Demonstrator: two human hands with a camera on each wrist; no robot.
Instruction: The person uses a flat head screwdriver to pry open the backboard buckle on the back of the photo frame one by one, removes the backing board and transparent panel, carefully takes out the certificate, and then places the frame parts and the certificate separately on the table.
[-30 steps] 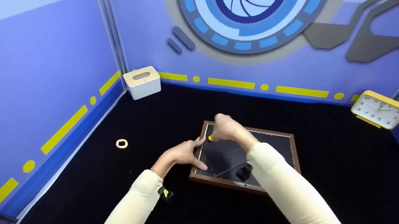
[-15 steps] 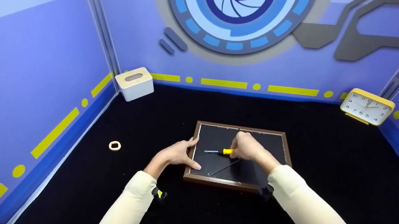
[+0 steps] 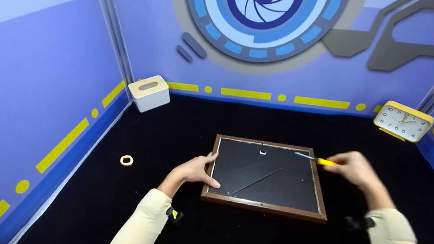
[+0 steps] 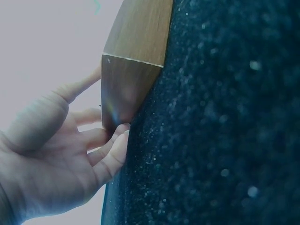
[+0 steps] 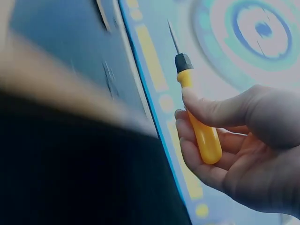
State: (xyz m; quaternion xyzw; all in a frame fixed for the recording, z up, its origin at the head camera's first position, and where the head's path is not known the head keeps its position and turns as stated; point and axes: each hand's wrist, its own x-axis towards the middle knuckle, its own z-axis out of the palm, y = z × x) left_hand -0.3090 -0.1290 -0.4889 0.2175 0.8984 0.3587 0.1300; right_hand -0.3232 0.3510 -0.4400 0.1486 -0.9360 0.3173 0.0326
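Observation:
A picture frame [image 3: 264, 210] with a brown wooden rim lies back side up on the black cloth, its dark backing board [image 3: 252, 169] showing. My left hand [image 3: 193, 170] holds the frame's left side, thumb and fingers spread along the rim. In the left wrist view, the fingers of that hand [image 4: 61, 145] meet the wooden edge [image 4: 126, 89]. My right hand [image 3: 355, 169] grips a screwdriver [image 3: 326, 162] by its yellow handle, right of the frame. The metal shaft points left, over the frame's upper right corner. In the right wrist view, thumb and fingers wrap the screwdriver [image 5: 204, 136].
On the backing lie a thin dark stick [image 3: 255, 181] set diagonally and a small metal hanger [image 3: 263, 152]. Left of the frame is a pale ring [image 3: 126, 160]. A tissue box [image 3: 150, 95] stands back left and a yellow clock [image 3: 403, 122] back right.
My right hand has swept rightward with the screwdriver, from the frame's left side across the board to beyond its right rim. My left hand stays at the left rim.

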